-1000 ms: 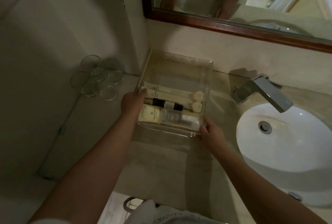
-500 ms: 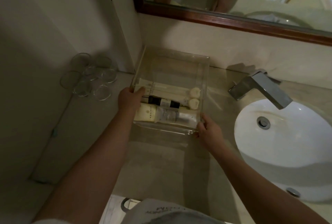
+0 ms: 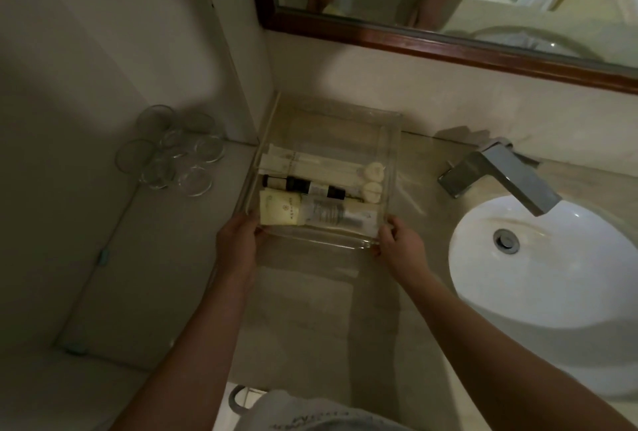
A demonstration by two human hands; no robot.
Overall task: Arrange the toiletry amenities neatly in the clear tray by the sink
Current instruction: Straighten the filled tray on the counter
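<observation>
Left hand (image 3: 238, 244) grip pinches the near-left corner of the clear tray (image 3: 390, 140); right hand (image 3: 400, 246) grip pinches its near-right corner. Tray sits on the desk (image 3: 310, 309), in the corner against the back wall, left of the sink (image 3: 552, 258) and faucet (image 3: 500, 175). Inside, lying crosswise and side by side: cream tube (image 3: 281, 211) touching clear bottle (image 3: 338, 214) nearest, then dark bottle (image 3: 303, 185), then two white packets (image 3: 310, 161) with round ends. Far half of tray bare. Glass lids (image 3: 172, 151) stacked on ledge to left.
</observation>
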